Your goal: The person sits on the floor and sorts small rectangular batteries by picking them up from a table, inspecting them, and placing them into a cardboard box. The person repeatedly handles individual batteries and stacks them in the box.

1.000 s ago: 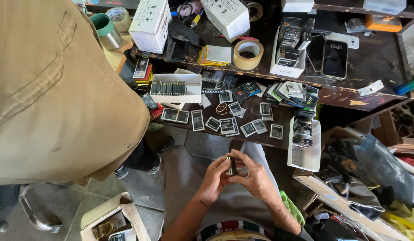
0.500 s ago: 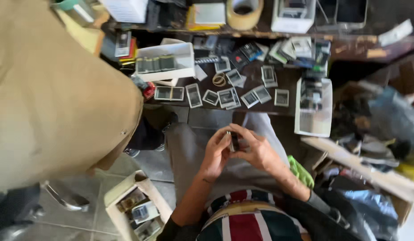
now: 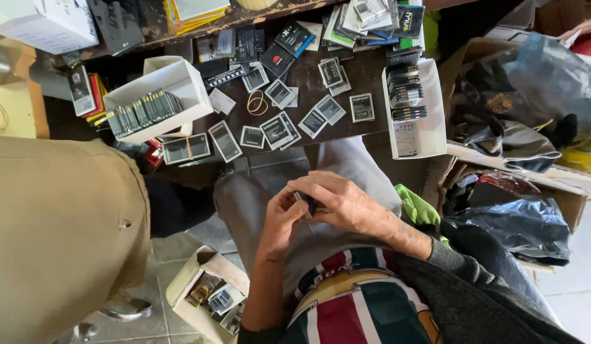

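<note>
My left hand [image 3: 281, 216] and my right hand [image 3: 343, 202] meet over my lap, above grey trousers. Both grip a small dark flat battery [image 3: 305, 202], mostly hidden by the fingers. Just ahead, a dark wooden bench [image 3: 308, 89] carries several flat phone batteries [image 3: 275, 130] laid out loose. A rubber band [image 3: 256, 102] lies among them.
A white box [image 3: 180, 79] with upright batteries stands at bench left, another white tray [image 3: 429, 114] of batteries at right. A person in a tan shirt [image 3: 53, 236] stands close on my left. An open carton [image 3: 209, 299] of parts sits on the floor. Black bags [image 3: 525, 216] pile up at right.
The view has tilted down and moved closer; the bench slid up in frame. My hands stay together on the battery, fingers shifting slightly. The person in tan remains at left.
</note>
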